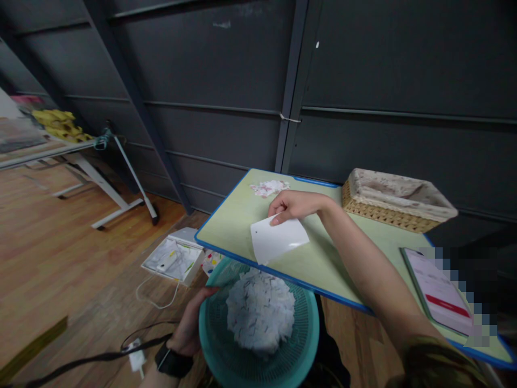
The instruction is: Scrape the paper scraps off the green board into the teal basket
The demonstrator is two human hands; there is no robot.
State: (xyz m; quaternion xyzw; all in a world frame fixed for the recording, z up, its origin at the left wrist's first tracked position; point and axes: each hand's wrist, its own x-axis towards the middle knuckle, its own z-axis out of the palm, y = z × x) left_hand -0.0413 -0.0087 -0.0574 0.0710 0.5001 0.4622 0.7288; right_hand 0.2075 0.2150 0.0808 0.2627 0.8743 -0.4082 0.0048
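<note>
My right hand (291, 206) pinches a white card (278, 237) between thumb and fingers, over the pale green table (226, 215) with a blue edge. The card is slightly curved, with a small dark dot near its left corner. My left hand (195, 318) grips the rim of a teal plastic basket (311, 328) below the table's front edge; part of its fingers is hidden. A heap of white paper scraps (262, 312) fills the basket's middle. Behind my right hand, a small pile of paper bits (270, 187) lies on the table.
A wicker basket with a cloth lining (388, 213) stands at the table's back right. Near the right edge lies a phone (440, 296). An open white box (173, 258) and a charger with cables (137, 357) are on the floor at left. Dark wall panels (218, 70) rise behind.
</note>
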